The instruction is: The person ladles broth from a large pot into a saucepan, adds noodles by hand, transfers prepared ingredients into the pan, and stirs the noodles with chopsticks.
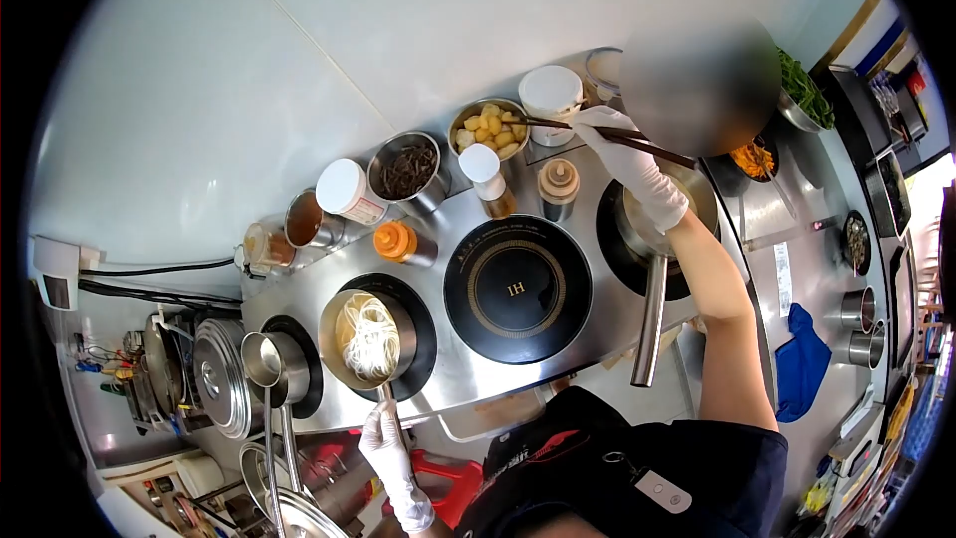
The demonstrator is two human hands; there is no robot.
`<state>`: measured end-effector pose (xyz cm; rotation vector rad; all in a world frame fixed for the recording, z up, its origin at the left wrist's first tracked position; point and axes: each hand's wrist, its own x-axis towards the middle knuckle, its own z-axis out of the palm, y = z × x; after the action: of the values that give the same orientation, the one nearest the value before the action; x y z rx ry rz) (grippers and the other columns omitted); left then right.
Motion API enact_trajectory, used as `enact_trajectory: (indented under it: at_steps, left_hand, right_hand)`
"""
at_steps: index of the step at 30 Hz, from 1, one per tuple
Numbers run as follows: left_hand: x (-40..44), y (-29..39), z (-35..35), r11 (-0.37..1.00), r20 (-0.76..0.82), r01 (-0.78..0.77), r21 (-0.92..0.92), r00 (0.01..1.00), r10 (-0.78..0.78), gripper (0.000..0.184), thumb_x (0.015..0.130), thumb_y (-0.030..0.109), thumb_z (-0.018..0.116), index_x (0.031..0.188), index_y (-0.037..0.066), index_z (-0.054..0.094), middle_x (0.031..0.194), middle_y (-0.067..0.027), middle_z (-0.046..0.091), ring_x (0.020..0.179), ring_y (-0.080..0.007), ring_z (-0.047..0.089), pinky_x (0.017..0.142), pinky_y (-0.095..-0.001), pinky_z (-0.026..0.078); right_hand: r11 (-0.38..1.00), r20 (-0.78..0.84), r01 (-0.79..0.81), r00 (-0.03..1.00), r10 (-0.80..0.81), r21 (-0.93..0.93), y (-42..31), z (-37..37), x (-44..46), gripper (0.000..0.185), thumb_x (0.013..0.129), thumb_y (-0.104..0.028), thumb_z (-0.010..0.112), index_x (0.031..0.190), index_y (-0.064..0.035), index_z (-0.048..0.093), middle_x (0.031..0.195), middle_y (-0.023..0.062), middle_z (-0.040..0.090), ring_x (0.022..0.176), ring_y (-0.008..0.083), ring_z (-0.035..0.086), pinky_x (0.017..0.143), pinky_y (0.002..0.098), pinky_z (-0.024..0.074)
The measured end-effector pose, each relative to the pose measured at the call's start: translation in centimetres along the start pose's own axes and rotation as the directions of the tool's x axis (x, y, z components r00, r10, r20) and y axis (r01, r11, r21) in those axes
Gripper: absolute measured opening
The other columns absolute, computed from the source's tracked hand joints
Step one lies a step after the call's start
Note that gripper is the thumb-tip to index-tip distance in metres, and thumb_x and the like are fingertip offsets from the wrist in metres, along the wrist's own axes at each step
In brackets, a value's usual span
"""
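Observation:
My left hand (pixel 386 443), in a white glove, is closed around the handle of a saucepan (pixel 333 364). Pale noodles (pixel 370 341) lie in that pan, which sits over a dark round cooktop plate on the left. High on the right, my gloved right hand (pixel 619 151) grips dark chopsticks (pixel 662 150). Their tips reach over a metal bowl of yellow, potato-like chunks (pixel 488 128); whether they pinch a piece cannot be made out. Below my right forearm stands a second saucepan (pixel 651 309), partly covered by that arm.
Between the pans lies a black induction plate (pixel 516 314). Along the wall stand an orange-capped bottle (pixel 403 242), a pot of dark strips (pixel 406 171), white-lidded tubs (pixel 344 187) and squeeze bottles (pixel 559 184). Small pots (pixel 289 369) stand far left; a blue cloth (pixel 803 364) lies right.

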<state>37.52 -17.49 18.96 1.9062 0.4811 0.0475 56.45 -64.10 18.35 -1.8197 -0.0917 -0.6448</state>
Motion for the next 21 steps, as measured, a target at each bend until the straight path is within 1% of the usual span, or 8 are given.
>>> enact_trajectory:
  at_steps: [6,8,9,10,11,12,15,21]
  left_hand:
    - [0.3,-2.5,-0.9,0.999,0.029,-0.051,0.014,0.998,0.051,0.017,0.091,0.006,0.056,0.104,-0.002,0.064,0.094,-0.0045,0.066,0.084,-0.0090,0.058,0.076,-0.0223,0.045]
    - [0.1,-1.8,-1.0,0.999,0.012,0.034,0.007,0.999,-0.034,0.018,0.091,0.003,0.054,0.105,-0.003,0.063,0.096,-0.0074,0.067,0.089,-0.0122,0.060,0.081,-0.0243,0.046]
    - [0.2,-2.7,-1.6,1.000,-0.002,0.004,0.029,1.000,-0.004,0.019,0.090,0.002,0.053,0.105,-0.004,0.063,0.097,-0.0085,0.067,0.090,-0.0133,0.061,0.082,-0.0250,0.046]
    - [0.0,-2.5,-2.0,0.999,0.002,-0.011,0.045,1.000,0.011,0.019,0.090,0.001,0.053,0.105,-0.004,0.063,0.097,-0.0088,0.067,0.091,-0.0141,0.061,0.083,-0.0255,0.046]
    - [-0.1,-2.3,-2.3,0.998,0.007,-0.023,0.065,1.000,0.022,0.019,0.089,0.000,0.053,0.105,-0.004,0.063,0.097,-0.0092,0.067,0.092,-0.0150,0.061,0.083,-0.0260,0.046]
    - [-0.1,-2.6,-2.8,0.994,0.007,-0.070,0.083,0.998,0.069,0.019,0.089,0.001,0.054,0.105,-0.004,0.063,0.095,-0.0082,0.067,0.090,-0.0136,0.061,0.081,-0.0252,0.046]
    - [-0.1,-2.6,-3.9,0.985,0.002,-0.136,0.106,0.991,0.137,0.018,0.089,0.004,0.057,0.105,-0.001,0.064,0.091,-0.0044,0.066,0.083,-0.0090,0.057,0.076,-0.0226,0.046]
    - [0.0,-4.4,-7.5,0.995,-0.056,-0.069,-0.073,0.996,0.065,0.017,0.089,0.005,0.058,0.104,-0.001,0.064,0.093,-0.0043,0.065,0.083,-0.0091,0.058,0.077,-0.0232,0.047]
  right_hand:
    - [0.983,-0.159,0.112,0.978,-0.135,-0.146,-1.8,-1.9,-0.8,0.009,0.080,0.001,0.064,0.089,0.0020,0.067,0.089,0.0072,0.067,0.082,0.0147,0.062,0.075,0.0250,0.0479]
    - [0.995,-0.211,-0.034,0.977,0.013,-0.097,-6.5,-2.1,-2.1,0.011,0.081,0.001,0.060,0.091,0.0028,0.066,0.093,0.0094,0.067,0.086,0.0172,0.062,0.080,0.0289,0.0478]
    - [0.920,-0.105,0.154,0.973,-0.204,-0.359,-10.6,-1.2,-2.7,0.018,0.080,0.006,0.052,0.093,0.0025,0.064,0.094,0.0109,0.066,0.088,0.0196,0.061,0.083,0.0305,0.0466]
    - [0.848,-0.036,0.203,0.967,-0.252,-0.489,-12.1,-1.0,-3.4,0.023,0.078,0.008,0.048,0.095,0.0036,0.063,0.094,0.0123,0.064,0.087,0.0222,0.061,0.084,0.0303,0.0454]
    - [0.993,-0.093,-0.005,0.996,-0.006,-0.117,-13.7,-0.1,-4.4,0.019,0.079,0.006,0.048,0.092,0.0052,0.063,0.094,0.0133,0.065,0.088,0.0223,0.061,0.082,0.0309,0.0456]
    - [0.990,-0.023,0.082,0.996,-0.085,-0.118,-14.1,0.6,-5.4,0.017,0.079,0.006,0.050,0.090,0.0060,0.062,0.095,0.0145,0.065,0.088,0.0210,0.062,0.082,0.0313,0.0472]
    - [0.946,0.247,0.115,0.949,-0.195,0.304,-16.4,5.8,-7.3,0.009,0.083,0.002,0.058,0.090,0.0045,0.064,0.095,0.0146,0.066,0.085,0.0211,0.063,0.081,0.0305,0.0503]
    - [0.942,0.500,-0.103,0.863,-0.075,0.319,-15.2,20.2,-11.7,0.012,0.080,0.000,0.065,0.092,0.0017,0.066,0.094,0.0111,0.066,0.085,0.0193,0.063,0.078,0.0265,0.0490]
